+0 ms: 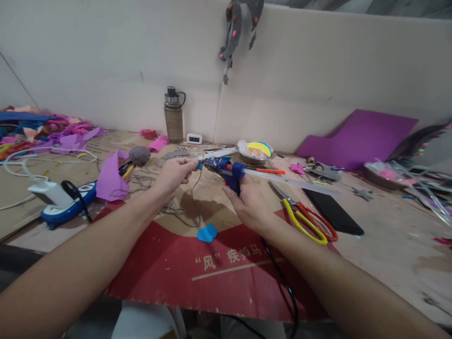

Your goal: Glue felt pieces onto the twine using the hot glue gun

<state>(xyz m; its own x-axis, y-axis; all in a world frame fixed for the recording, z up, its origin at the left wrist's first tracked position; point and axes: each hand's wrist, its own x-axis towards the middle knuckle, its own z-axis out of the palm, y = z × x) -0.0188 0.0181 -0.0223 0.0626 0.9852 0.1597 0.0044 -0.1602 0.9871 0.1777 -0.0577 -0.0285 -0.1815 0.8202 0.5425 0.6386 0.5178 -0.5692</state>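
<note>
My right hand [249,200] is wrapped round the handle of a blue hot glue gun [231,176], a long clear glue stick [289,180] poking out of its back. The nozzle points left, close to the fingertips of my left hand [176,174]. Those fingertips pinch a small blue piece [199,165], with grey yarn [193,193] trailing down from it; whether the nozzle touches the piece I cannot tell. Below, a bright blue cut-out [207,233] lies on the red-printed cardboard [158,268].
Yellow-and-red scissors [307,219] and a black phone [332,212] lie at right. A power strip [68,205], yarn ball [139,155] and felt scraps [63,134] are at left. A bottle [173,117] and metal bowl [256,153] stand behind. The gun's black cord [282,278] hangs over the front edge.
</note>
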